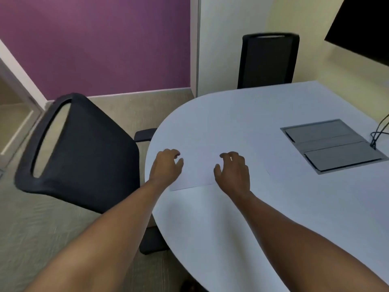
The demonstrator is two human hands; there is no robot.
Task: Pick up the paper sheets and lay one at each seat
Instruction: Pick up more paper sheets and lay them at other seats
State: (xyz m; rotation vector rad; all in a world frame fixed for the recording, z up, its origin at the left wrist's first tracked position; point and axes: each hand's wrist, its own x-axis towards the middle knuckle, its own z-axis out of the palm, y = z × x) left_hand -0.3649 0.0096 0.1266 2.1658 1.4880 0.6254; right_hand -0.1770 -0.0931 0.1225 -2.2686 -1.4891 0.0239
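Note:
A white paper sheet lies flat on the rounded end of the white table, in front of the near black chair. My left hand hovers over the sheet's left edge, fingers curled and apart, holding nothing. My right hand rests over the sheet's right part, fingers curled down toward the paper, with no grip on it. The sheet is nearly the table's colour, so its far edges are hard to make out. A second black chair stands at the table's far side.
A grey cable hatch is set into the tabletop at the right, with black cables beside it. A dark screen hangs at the upper right. A purple wall and carpeted floor lie to the left.

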